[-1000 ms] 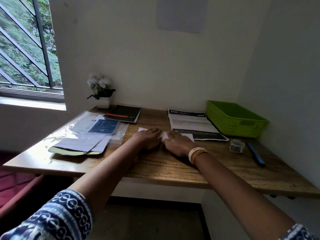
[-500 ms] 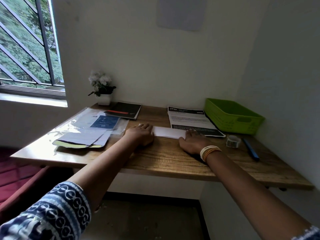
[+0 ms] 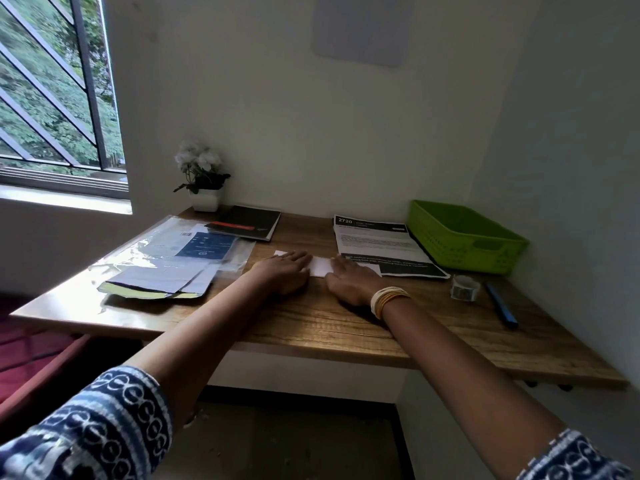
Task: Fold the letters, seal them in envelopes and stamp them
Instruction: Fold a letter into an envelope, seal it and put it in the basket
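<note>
A folded white letter [image 3: 320, 266] lies flat on the wooden desk [image 3: 346, 327], only its middle strip and two corners showing. My left hand [image 3: 282, 271] presses palm down on its left part, fingers spread. My right hand [image 3: 353, 280], bangles on the wrist, lies flat on its right part. More printed letters [image 3: 377, 245] are stacked behind the right hand. A clear plastic sleeve with envelopes and papers [image 3: 173, 261] lies at the left. A small tape roll [image 3: 464, 287] stands at the right.
A green plastic basket [image 3: 464, 237] sits at the back right against the wall. A blue pen [image 3: 501, 304] lies near the right wall. A black notebook [image 3: 247, 223] and a small potted white flower [image 3: 202, 178] stand at the back left.
My hands moved apart along the folded letter half a second ago and have now come closer together again, still pressing it flat. The view has shifted slightly.
</note>
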A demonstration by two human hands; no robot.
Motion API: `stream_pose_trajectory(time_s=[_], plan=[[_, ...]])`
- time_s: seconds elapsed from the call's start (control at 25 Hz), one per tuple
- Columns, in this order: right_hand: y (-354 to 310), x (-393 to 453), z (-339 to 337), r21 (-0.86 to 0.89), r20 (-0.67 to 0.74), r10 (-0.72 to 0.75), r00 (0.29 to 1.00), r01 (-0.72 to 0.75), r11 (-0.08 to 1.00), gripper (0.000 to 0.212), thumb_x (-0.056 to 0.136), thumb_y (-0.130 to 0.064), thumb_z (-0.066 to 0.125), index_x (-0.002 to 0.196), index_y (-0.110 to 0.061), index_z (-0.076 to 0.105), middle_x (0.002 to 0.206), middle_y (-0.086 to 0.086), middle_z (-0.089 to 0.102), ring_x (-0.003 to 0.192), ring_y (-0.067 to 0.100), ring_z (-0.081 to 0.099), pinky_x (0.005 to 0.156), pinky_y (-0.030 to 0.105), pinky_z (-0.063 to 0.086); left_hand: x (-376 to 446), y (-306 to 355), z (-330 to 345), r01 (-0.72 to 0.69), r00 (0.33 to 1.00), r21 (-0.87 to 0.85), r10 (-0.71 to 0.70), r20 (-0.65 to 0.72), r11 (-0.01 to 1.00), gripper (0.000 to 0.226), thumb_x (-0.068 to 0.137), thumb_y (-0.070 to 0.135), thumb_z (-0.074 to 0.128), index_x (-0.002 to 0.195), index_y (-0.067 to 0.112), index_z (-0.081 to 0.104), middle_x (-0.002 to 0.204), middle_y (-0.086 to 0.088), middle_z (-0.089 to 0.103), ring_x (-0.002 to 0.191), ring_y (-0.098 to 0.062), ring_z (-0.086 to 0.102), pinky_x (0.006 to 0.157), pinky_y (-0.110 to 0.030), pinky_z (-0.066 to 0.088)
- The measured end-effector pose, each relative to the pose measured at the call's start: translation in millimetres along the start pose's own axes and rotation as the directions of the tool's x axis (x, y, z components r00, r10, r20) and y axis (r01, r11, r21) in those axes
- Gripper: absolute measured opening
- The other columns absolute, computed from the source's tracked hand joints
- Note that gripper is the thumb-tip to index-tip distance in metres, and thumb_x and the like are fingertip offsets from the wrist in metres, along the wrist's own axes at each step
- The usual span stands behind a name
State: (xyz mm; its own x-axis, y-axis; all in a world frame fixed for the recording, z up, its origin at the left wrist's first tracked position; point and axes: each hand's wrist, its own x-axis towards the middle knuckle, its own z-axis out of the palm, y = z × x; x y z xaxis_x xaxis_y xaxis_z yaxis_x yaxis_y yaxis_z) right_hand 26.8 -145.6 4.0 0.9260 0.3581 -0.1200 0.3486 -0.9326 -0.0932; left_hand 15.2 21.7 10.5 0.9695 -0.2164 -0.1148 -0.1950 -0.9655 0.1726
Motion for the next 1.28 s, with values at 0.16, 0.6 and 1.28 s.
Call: stream_pose_trajectory(time_s=[0.16,0.6,1.28], plan=[[24.6,-7.7,1.3,0.004,-0.012,0.066,0.998,-0.066,0.998,0.064,0.099,-0.045,0.015,0.154,-0.015,0.002,0.162,0.003,-0.004,0.150,0.018,-0.001,0.120,0.037,0.003,-0.1,-12.1,-2.0,0.042,0.999,-0.024,-0.042,0.002,0.999,0.054,0.102,0.033,0.024,0.152,0.021,0.007,0.161,-0.001,0.001,0.149,-0.020,0.001,0.121,-0.042,0.007],[34.2,-15.2,2.0,-0.032,-0.286,0.158,0.945,-0.174,0.984,0.082,0.080,-0.076,0.040,0.138,-0.019,0.046,0.139,0.010,0.039,0.127,0.030,0.039,0.106,0.044,0.034,-9.2,-9.3,7.1,0.085,0.981,-0.047,-0.092,-0.174,0.995,0.052,0.101,0.035,0.028,0.151,0.030,0.016,0.161,-0.001,0.007,0.147,-0.024,0.015,0.118,-0.043,0.017],[5.3,-27.0,3.8,0.059,-0.497,0.202,0.844,-0.199,0.978,0.067,0.081,-0.064,0.051,0.126,-0.014,0.051,0.132,0.014,0.044,0.124,0.033,0.040,0.104,0.045,0.033,-48.5,-16.3,3.4,-0.084,0.936,0.193,0.144,-0.321,0.978,0.031,0.098,0.034,0.037,0.118,0.028,0.061,0.120,0.000,0.065,0.109,-0.019,0.060,0.098,-0.038,0.043]])
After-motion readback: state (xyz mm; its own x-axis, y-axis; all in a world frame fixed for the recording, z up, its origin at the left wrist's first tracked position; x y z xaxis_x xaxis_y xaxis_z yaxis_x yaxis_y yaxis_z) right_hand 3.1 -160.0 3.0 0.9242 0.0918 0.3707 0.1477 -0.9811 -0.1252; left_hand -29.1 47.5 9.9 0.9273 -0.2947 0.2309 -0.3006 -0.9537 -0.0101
